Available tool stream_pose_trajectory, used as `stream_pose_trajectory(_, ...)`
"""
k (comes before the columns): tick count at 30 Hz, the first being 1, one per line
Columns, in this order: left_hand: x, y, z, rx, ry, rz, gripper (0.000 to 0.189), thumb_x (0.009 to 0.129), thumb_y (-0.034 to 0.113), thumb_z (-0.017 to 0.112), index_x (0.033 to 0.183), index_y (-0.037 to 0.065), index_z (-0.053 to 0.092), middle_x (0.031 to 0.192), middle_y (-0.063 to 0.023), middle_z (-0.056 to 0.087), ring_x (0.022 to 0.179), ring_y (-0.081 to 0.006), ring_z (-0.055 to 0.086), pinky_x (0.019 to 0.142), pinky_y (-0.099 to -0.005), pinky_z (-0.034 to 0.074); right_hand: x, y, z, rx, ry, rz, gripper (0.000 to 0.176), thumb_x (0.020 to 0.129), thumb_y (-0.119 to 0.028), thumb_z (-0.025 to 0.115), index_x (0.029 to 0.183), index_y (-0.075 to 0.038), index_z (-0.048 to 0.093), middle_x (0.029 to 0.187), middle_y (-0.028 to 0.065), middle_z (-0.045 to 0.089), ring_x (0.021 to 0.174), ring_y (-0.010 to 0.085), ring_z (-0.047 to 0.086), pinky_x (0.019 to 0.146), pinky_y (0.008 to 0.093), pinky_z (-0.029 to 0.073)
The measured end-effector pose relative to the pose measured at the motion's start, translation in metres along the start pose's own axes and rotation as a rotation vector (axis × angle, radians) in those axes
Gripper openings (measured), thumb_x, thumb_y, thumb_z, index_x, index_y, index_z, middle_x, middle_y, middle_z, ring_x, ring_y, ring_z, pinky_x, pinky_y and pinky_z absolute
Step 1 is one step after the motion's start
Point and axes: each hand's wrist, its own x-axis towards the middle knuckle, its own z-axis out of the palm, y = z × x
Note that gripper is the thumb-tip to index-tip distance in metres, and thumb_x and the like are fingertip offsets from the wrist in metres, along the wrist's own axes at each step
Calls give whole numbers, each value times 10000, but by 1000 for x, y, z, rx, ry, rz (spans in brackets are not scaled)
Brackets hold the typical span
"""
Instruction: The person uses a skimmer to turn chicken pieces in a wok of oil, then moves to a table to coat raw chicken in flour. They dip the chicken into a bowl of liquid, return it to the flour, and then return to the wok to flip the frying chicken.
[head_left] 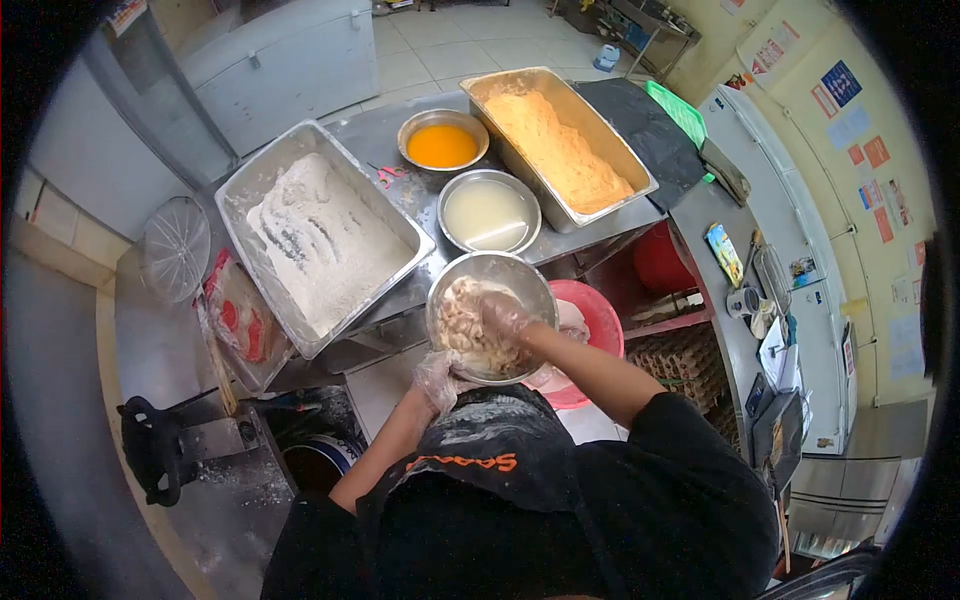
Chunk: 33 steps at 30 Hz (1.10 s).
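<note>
A steel mixing bowl [541,288] is right in front of my body, at the table's near edge. Pale, wet, lumpy pieces [462,318] coated in a whitish mixture lie in it. My left hand [438,380], in a clear plastic glove, grips the bowl's near-left rim. My right hand [506,318], gloved too, reaches into the bowl and touches the pieces; its fingertips are hidden among them. Just beyond sits a bowl of cloudy liquid [490,214], and behind that a bowl of orange liquid [442,146].
A deep tray of whitish flour [325,240] stands left, a tray of orange powder [560,150] at back right. Below the mixing bowl is a pink basin [600,330]. A wire strainer [176,248] and a red-marked plastic bag [240,318] lie far left. Egg trays [685,365] fill a lower shelf.
</note>
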Motion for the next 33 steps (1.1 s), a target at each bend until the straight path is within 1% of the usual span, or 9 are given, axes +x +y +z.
stream_pose_trajectory(3,-1,2,0,-1,33,23,273,697,4,451,957,-79,436,987,-208,534,930,-399,585,769,-557,529,-2,-9,-61,-42,-110,14,188,672,-160,597,767,0,625,754,190,598,766,292,607,647,371,479)
stream_pose_trajectory(6,4,7,-11,-41,-62,19,329,700,3,441,1011,-101,433,1022,-232,535,955,-414,581,783,-557,524,-19,-1,-69,46,205,-138,214,665,-176,622,782,3,616,782,177,605,799,302,603,702,368,475)
stream_pose_trajectory(11,8,5,-18,-73,-12,19,480,687,-3,438,1145,-128,369,1076,-263,522,986,-438,564,811,-578,502,-29,-10,-73,-78,22,-172,597,740,-251,627,1229,12,407,1266,337,349,1255,431,300,1046,489,232)
stream_pose_trajectory(14,-4,11,-5,-74,-73,63,460,701,14,451,1138,-110,381,1070,-253,526,973,-413,577,804,-566,510,-32,-18,-53,131,-10,-115,664,718,-278,669,1300,-83,414,1256,297,425,1188,422,411,1001,442,320)
stream_pose_trajectory(18,-3,12,4,49,8,28,446,727,39,460,1149,-88,390,1053,-233,542,959,-387,588,778,-540,529,-36,-38,-58,205,-105,112,660,685,-267,680,1266,-59,448,1172,224,508,1101,347,495,935,404,392)
stream_pose_trajectory(19,-5,15,3,50,-11,18,436,732,43,462,1144,-84,397,1045,-228,547,954,-383,590,764,-532,537,-24,-15,-13,427,304,-24,556,673,-238,674,1173,-48,526,990,200,587,926,312,583,798,369,469)
stream_pose_trajectory(26,1,10,-5,-58,-38,39,419,722,40,468,1123,-74,421,1037,-221,558,928,-380,602,704,-508,562,-17,-10,-95,117,122,136,433,657,-132,655,1083,-89,597,882,153,645,763,298,624,724,363,504)
stream_pose_trajectory(30,-3,11,0,-47,-30,51,467,711,28,466,1161,-78,404,1076,-238,550,924,-385,605,713,-521,556,-15,-3,-82,-76,525,-287,507,690,-138,623,1183,-54,545,1162,253,515,1047,379,531,919,398,416)
stream_pose_trajectory(33,-1,10,-3,-82,-69,50,501,712,20,461,1197,-83,383,1106,-250,539,930,-391,604,714,-522,556,-13,-15,-79,-84,193,-231,606,720,-163,622,1295,-88,447,1259,273,428,1173,437,414,1003,417,335)
